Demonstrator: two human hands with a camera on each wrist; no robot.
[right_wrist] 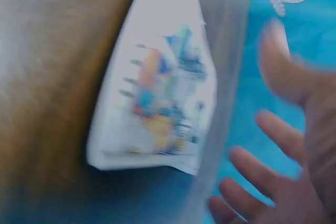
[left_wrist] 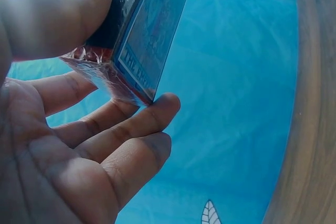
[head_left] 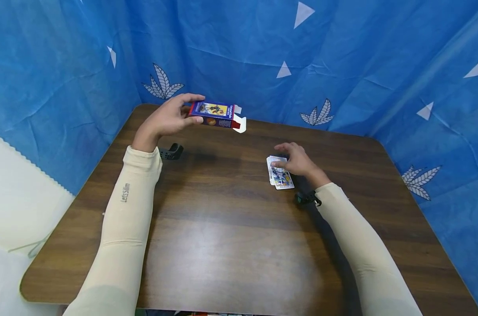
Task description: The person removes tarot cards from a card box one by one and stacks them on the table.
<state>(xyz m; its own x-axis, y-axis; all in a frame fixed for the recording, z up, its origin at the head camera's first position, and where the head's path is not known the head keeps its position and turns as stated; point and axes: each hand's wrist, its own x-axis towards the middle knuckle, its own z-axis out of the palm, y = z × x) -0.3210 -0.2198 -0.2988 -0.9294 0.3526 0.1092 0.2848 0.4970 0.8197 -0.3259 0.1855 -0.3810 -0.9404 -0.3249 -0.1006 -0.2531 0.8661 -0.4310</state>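
Above the far left of the table, my left hand (head_left: 168, 115) pinches a blue and red tarot card box (head_left: 215, 115) between thumb and fingers. White end flaps stick out from the box's right end, which stands open. In the left wrist view, clear film wraps the near end of the card box (left_wrist: 134, 51). A stack of tarot cards (head_left: 282, 180) lies on the table right of centre, its top card face up and marked "DEATH". My right hand (head_left: 296, 160) hovers over that stack, fingers spread. The right wrist view, blurred, has the cards (right_wrist: 157, 98) apart from the fingers.
The brown wooden table (head_left: 207, 228) has rounded corners. Blue curtain (head_left: 239, 52) with white triangles and leaves hangs along its back and right edges. Black straps (head_left: 172, 152) sit at both wrists. White cloth (head_left: 17, 197) is at the left.
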